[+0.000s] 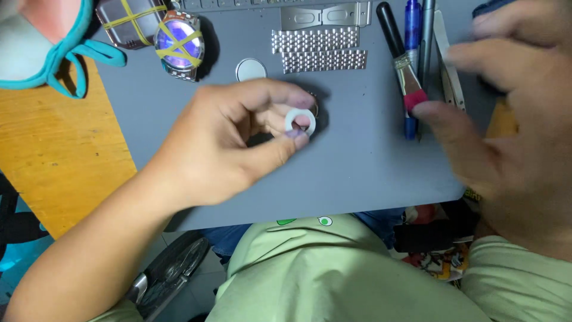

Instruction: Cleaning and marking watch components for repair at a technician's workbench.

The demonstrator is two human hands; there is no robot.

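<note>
Left hand point(229, 143) over middle of grey mat point(357, 173) on table point(53, 161), thumb and fingertips pinching small white ring point(300, 121), grip clenched on it. Right hand point(512, 119) blurred, hovering above mat's right edge, fingers spread, grip released, thumb tip just beside brush point(400, 62) with pink bristles. Near far edge: two steel bracelet strips point(319, 49), round silver disc point(251, 69), watch point(179, 43) bound with yellow bands. Blue pen point(412, 24) beside brush.
</note>
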